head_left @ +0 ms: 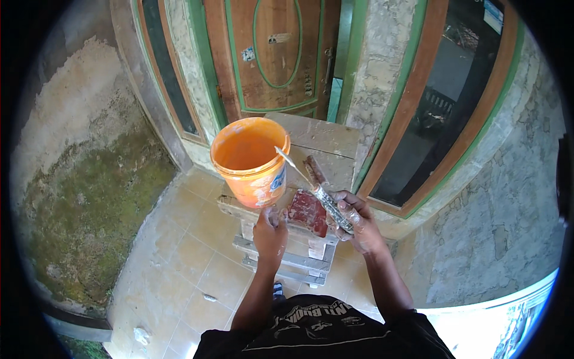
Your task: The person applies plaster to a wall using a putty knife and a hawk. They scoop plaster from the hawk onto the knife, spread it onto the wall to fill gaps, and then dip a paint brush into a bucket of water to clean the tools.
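A weathered wooden bench (327, 135) with slatted lower rungs stands on the beige tiled floor (186, 257). Taking its top as a clock, an orange plastic bucket (254, 182) stands upright at nine o'clock, and a dark red smeared plate (304, 210) lies around six. On the floor, toward seven o'clock of the view, lies a whitish scrap (142, 335).
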